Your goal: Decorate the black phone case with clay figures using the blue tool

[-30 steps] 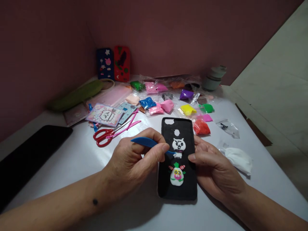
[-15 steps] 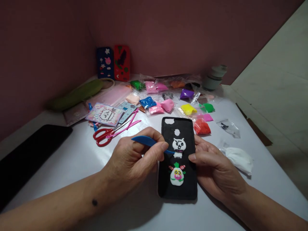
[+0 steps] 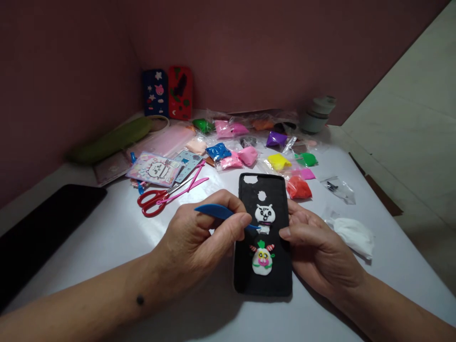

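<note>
My left hand point(image 3: 210, 232) pinches a blue plastic modelling tool point(image 3: 215, 210), its thin tip at the white clay body point(image 3: 263, 230) of a small figure. That figure's white clay head point(image 3: 264, 214) has black face lines and sits on a black phone case point(image 3: 245, 278). Lower on the case is a second clay figure point(image 3: 262, 261), white with a green tuft, striped horns and a pink and yellow face. With thumb on the front and fingers behind, my right hand point(image 3: 317, 242) grips the case by its right edge.
Bagged clay in several colours, such as blue point(image 3: 218, 151), yellow point(image 3: 279, 162) and red point(image 3: 299, 187), lies behind the case. Red-handled scissors point(image 3: 153, 202) and cards point(image 3: 156, 168) are at left. A white clay bag point(image 3: 354, 237) lies right. Two decorated cases point(image 3: 180, 92) lean on the wall.
The blue tool's tip has shifted very slightly to the right and down over the white clay body. My right hand and the phone case look still.
</note>
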Demonstrator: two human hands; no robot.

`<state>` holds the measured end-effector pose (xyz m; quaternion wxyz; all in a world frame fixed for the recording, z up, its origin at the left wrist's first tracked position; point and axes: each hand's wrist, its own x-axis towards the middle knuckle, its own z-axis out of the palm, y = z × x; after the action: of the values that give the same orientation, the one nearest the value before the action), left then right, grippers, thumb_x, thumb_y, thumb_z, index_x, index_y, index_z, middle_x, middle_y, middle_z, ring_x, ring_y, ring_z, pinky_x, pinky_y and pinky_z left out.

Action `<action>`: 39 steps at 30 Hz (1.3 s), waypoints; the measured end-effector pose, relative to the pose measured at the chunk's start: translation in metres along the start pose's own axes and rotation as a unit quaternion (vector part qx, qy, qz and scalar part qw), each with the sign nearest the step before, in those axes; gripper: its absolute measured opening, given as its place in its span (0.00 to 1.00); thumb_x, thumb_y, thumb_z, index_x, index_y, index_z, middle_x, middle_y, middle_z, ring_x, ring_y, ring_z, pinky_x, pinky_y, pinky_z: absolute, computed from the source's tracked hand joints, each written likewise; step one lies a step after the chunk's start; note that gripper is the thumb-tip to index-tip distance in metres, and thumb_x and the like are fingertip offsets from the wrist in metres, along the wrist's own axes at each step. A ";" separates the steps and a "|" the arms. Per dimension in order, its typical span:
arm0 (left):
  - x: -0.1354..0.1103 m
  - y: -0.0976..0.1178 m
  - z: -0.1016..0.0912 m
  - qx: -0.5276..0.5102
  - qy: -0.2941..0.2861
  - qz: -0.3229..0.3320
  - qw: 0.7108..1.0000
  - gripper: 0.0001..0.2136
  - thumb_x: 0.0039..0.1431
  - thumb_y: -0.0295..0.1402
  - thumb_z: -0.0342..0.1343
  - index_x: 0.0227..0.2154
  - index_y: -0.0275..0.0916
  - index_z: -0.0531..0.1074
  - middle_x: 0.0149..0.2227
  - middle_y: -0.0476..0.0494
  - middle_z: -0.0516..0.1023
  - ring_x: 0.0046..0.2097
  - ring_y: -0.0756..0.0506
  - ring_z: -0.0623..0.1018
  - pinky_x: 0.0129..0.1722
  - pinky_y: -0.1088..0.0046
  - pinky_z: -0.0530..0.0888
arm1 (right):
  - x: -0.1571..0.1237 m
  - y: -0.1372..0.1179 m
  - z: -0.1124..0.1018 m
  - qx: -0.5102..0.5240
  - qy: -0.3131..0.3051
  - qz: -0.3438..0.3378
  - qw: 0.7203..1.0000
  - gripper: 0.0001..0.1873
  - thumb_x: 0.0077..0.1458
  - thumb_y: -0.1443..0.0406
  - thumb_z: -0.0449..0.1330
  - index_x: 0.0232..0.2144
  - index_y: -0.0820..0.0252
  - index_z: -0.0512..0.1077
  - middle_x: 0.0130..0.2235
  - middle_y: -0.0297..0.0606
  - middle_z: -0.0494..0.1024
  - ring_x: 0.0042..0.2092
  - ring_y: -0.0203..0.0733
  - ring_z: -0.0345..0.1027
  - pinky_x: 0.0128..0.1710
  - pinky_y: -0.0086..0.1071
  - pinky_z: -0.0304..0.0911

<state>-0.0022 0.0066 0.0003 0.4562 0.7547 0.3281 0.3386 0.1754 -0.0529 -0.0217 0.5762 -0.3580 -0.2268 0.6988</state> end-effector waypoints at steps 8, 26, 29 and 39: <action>-0.003 0.001 0.000 -0.012 -0.004 -0.001 1.000 0.10 0.61 0.30 0.52 0.24 0.38 0.70 0.23 0.53 0.70 0.23 0.55 0.71 0.20 0.85 0.68 | -0.001 0.000 -0.001 0.010 -0.009 -0.004 1.000 0.25 0.43 0.77 0.58 0.45 0.58 0.73 0.42 0.40 0.80 0.42 0.47 0.74 0.47 0.43 0.66; 0.000 -0.001 0.001 -0.015 -0.010 -0.017 1.000 0.10 0.60 0.32 0.52 0.24 0.38 0.71 0.23 0.52 0.71 0.23 0.54 0.72 0.20 0.84 0.69 | 0.000 0.001 0.000 -0.006 -0.001 -0.002 1.000 0.24 0.42 0.77 0.58 0.43 0.58 0.73 0.41 0.40 0.80 0.43 0.49 0.73 0.47 0.44 0.66; -0.001 0.000 0.001 -0.005 -0.015 -0.017 1.000 0.11 0.60 0.32 0.52 0.22 0.37 0.71 0.26 0.51 0.72 0.24 0.54 0.72 0.21 0.84 0.69 | -0.001 0.001 0.000 -0.017 0.004 -0.005 1.000 0.23 0.41 0.76 0.58 0.42 0.58 0.74 0.41 0.40 0.80 0.43 0.49 0.73 0.47 0.43 0.65; -0.002 0.002 0.002 -0.018 -0.021 -0.030 0.999 0.08 0.61 0.33 0.51 0.28 0.38 0.70 0.23 0.53 0.71 0.24 0.55 0.71 0.22 0.84 0.68 | 0.002 0.000 -0.001 0.006 -0.011 0.000 1.000 0.25 0.43 0.77 0.58 0.45 0.58 0.73 0.41 0.39 0.80 0.42 0.47 0.74 0.46 0.42 0.66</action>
<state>-0.0015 0.0030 0.0011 0.4865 0.7429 0.3349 0.3150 0.1756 -0.0511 -0.0227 0.5756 -0.3466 -0.2291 0.7044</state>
